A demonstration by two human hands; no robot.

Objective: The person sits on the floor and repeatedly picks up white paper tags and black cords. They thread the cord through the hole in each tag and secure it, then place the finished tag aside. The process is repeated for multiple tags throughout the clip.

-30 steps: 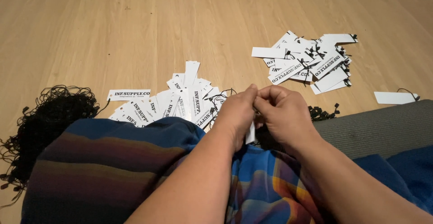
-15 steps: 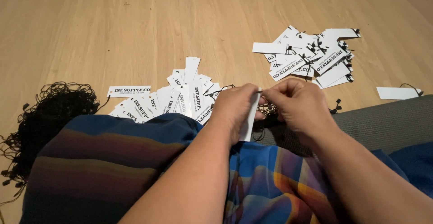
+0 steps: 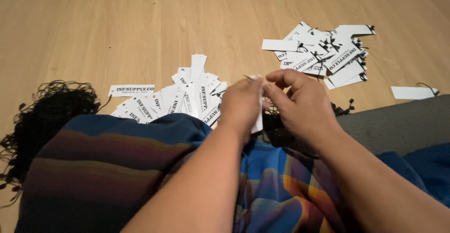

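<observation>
The white paper tag [image 3: 257, 116] stands upright, long axis vertical, pinched in the left hand [image 3: 240, 105] just above the lap, while the right hand [image 3: 300, 102] (fingertips narrowed on something too small to tell) meets its top edge.

Warm, fairly dim indoor light, yellowish cast over the wooden floor [image 3: 140, 22]. Brightest across the top and centre of the frame; bottom left falls off dark, where the striped cloth [image 3: 108, 167] reads muddy. Shadows soft, no hard edges. No glare; the white tags [image 3: 323, 50] at upper right sit bright but not blown out. Mild wide-angle stretch at the edges, forearms looming large at the bottom. Slight motion softness on the left hand [image 3: 241, 104] and right hand [image 3: 300, 104]; the black cord tangle [image 3: 42, 116] at left is a dark, detail-poor mass.
</observation>
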